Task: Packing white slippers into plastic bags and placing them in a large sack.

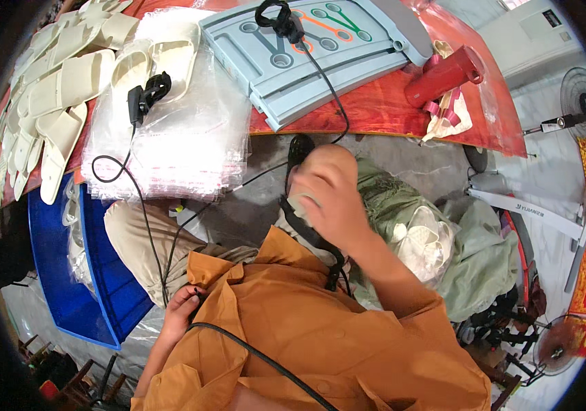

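My right hand (330, 198) is raised close to my chest, fingers curled around a black strap (310, 236) that runs down to my orange shirt (320, 329). What else lies under the fingers is hidden. My left hand (182, 308) rests low at the shirt's edge, pinching a thin black cable (143, 205). That cable climbs to a small black clip device (145, 96) lying on a stack of clear plastic bags (183, 144). A second black cable (330, 92) leads from near my right hand up to a black device (280, 20) on a grey plastic board (347, 55).
Rows of white slippers (60, 82) lie at the upper left on the red table (389, 109). A red cylinder (443, 74) sits by pink ribbon. A blue crate (67, 281) stands on my left. On my right are a green sack of white slippers (430, 243) and a fan (584, 103).
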Demonstrator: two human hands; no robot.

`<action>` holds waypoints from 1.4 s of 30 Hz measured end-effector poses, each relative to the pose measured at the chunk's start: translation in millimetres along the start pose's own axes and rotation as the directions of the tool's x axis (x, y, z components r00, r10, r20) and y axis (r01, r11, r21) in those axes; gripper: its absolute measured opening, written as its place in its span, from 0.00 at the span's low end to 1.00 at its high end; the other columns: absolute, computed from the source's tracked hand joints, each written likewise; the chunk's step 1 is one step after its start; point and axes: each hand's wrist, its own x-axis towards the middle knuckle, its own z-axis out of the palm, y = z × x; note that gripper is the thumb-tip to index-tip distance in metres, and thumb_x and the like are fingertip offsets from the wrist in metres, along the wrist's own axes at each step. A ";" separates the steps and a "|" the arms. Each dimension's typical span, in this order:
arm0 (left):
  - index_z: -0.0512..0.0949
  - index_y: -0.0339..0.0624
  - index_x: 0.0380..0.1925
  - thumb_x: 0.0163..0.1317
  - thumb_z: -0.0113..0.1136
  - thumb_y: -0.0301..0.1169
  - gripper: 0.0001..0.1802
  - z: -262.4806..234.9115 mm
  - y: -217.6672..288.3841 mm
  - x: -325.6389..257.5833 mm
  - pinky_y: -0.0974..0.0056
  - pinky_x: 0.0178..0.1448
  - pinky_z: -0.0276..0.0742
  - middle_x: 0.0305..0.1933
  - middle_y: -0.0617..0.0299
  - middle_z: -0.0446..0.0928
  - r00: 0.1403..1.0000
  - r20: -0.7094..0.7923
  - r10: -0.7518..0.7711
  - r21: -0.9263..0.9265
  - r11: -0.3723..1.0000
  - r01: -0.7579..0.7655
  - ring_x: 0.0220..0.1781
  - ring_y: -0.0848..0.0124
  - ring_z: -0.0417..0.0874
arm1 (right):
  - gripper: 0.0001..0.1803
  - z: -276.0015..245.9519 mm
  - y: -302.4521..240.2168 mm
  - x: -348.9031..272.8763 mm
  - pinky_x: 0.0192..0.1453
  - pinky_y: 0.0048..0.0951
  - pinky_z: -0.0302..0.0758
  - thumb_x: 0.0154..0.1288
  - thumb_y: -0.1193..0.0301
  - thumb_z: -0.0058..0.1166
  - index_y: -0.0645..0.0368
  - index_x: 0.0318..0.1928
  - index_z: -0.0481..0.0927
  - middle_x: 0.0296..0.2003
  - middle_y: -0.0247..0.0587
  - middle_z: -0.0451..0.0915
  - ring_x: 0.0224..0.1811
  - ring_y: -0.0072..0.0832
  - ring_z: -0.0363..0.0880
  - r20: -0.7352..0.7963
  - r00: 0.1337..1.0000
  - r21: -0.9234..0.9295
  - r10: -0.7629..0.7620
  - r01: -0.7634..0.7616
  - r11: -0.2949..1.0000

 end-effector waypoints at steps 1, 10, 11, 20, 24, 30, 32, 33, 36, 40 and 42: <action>0.76 0.39 0.47 0.69 0.51 0.25 0.10 0.0 0.2 -0.7 0.72 0.55 0.69 0.44 0.68 0.78 1.000 -0.022 -0.002 0.020 1.000 0.002 0.45 0.79 0.75 | 0.11 -21.3 1.6 -18.1 0.42 0.36 0.75 0.60 0.71 0.61 0.58 0.44 0.80 0.39 0.41 0.79 0.35 0.40 0.78 0.122 0.985 0.047 0.118 -0.125 0.991; 0.75 0.38 0.51 0.64 0.51 0.24 0.15 47.5 67.1 -3.4 0.69 0.52 0.69 0.41 0.66 0.74 0.982 0.183 0.040 0.550 0.824 -0.136 0.46 0.75 0.74 | 0.22 -67.7 -1.8 -124.5 0.39 0.32 0.77 0.59 0.69 0.65 0.60 0.48 0.69 0.32 0.46 0.81 0.34 0.36 0.81 0.690 0.557 -0.017 0.462 -0.626 0.780; 0.74 0.38 0.52 0.64 0.51 0.25 0.16 49.6 73.4 0.9 0.67 0.54 0.70 0.45 0.63 0.74 0.949 0.304 0.086 0.705 0.649 -0.285 0.48 0.71 0.74 | 0.24 -58.8 6.7 -137.3 0.39 0.31 0.77 0.58 0.71 0.66 0.61 0.50 0.67 0.32 0.44 0.81 0.33 0.32 0.81 0.626 0.590 0.121 0.510 -0.720 0.684; 0.74 0.34 0.54 0.72 0.53 0.43 0.23 149.7 86.0 77.3 0.60 0.54 0.75 0.47 0.48 0.79 0.718 0.687 -0.115 0.652 0.535 -0.537 0.48 0.60 0.81 | 0.18 -15.1 -14.6 -177.3 0.38 0.26 0.79 0.52 0.75 0.73 0.61 0.41 0.78 0.33 0.40 0.80 0.33 0.23 0.82 0.056 0.888 0.357 0.456 -0.444 0.822; 0.75 0.32 0.49 0.70 0.56 0.45 0.24 208.6 51.9 98.0 0.55 0.55 0.75 0.46 0.44 0.80 0.652 0.754 -0.077 0.605 0.470 -0.643 0.52 0.53 0.81 | 0.17 -22.5 -26.0 -161.6 0.39 0.28 0.80 0.53 0.76 0.71 0.61 0.42 0.79 0.31 0.44 0.80 0.33 0.31 0.84 0.044 0.929 0.186 0.369 -0.370 0.910; 0.75 0.35 0.50 0.67 0.61 0.43 0.23 210.9 34.2 119.0 0.56 0.53 0.75 0.46 0.46 0.80 0.650 0.746 -0.145 0.615 0.525 -0.589 0.51 0.55 0.81 | 0.15 -37.0 -28.1 -151.6 0.38 0.35 0.81 0.55 0.78 0.64 0.58 0.44 0.80 0.32 0.44 0.79 0.35 0.43 0.83 0.060 0.976 0.195 0.209 -0.217 0.956; 0.75 0.34 0.51 0.66 0.62 0.41 0.23 205.6 31.2 122.2 0.57 0.54 0.75 0.49 0.45 0.80 0.648 0.747 -0.151 0.594 0.589 -0.548 0.52 0.54 0.81 | 0.13 -49.4 -20.0 -145.5 0.36 0.38 0.79 0.54 0.75 0.63 0.57 0.41 0.80 0.32 0.41 0.76 0.33 0.42 0.80 0.205 0.970 -0.155 0.133 -0.102 0.983; 0.75 0.34 0.51 0.65 0.63 0.40 0.22 202.6 26.9 123.6 0.58 0.54 0.75 0.48 0.47 0.80 0.632 0.769 -0.098 0.540 0.628 -0.561 0.51 0.56 0.81 | 0.13 -54.9 -21.0 -137.1 0.36 0.38 0.79 0.54 0.75 0.63 0.57 0.41 0.80 0.32 0.41 0.76 0.33 0.42 0.80 0.204 0.970 -0.153 0.135 -0.105 0.983; 0.76 0.35 0.52 0.64 0.65 0.37 0.21 206.0 40.3 119.8 0.60 0.55 0.75 0.48 0.49 0.81 0.633 0.769 -0.094 0.529 0.648 -0.547 0.51 0.60 0.81 | 0.10 -65.0 -23.1 -117.7 0.29 0.38 0.74 0.53 0.73 0.63 0.56 0.36 0.78 0.29 0.41 0.75 0.27 0.42 0.76 0.195 0.980 -0.331 -0.039 0.103 0.938; 0.75 0.39 0.55 0.64 0.66 0.35 0.22 203.6 50.4 116.9 0.64 0.61 0.72 0.52 0.56 0.79 0.638 0.755 -0.152 0.562 0.653 -0.508 0.55 0.69 0.77 | 0.10 -50.8 -27.3 -132.1 0.27 0.37 0.74 0.53 0.69 0.64 0.53 0.29 0.73 0.25 0.37 0.71 0.25 0.38 0.76 0.310 0.949 -0.242 -0.057 0.137 0.960; 0.75 0.39 0.55 0.64 0.66 0.35 0.21 197.4 46.7 121.9 0.63 0.62 0.72 0.53 0.55 0.79 0.612 0.778 -0.142 0.551 0.622 -0.556 0.56 0.68 0.77 | 0.11 -47.6 -30.5 -141.7 0.28 0.41 0.77 0.56 0.67 0.63 0.53 0.29 0.73 0.24 0.36 0.74 0.27 0.40 0.79 0.401 0.913 -0.225 0.079 0.015 0.974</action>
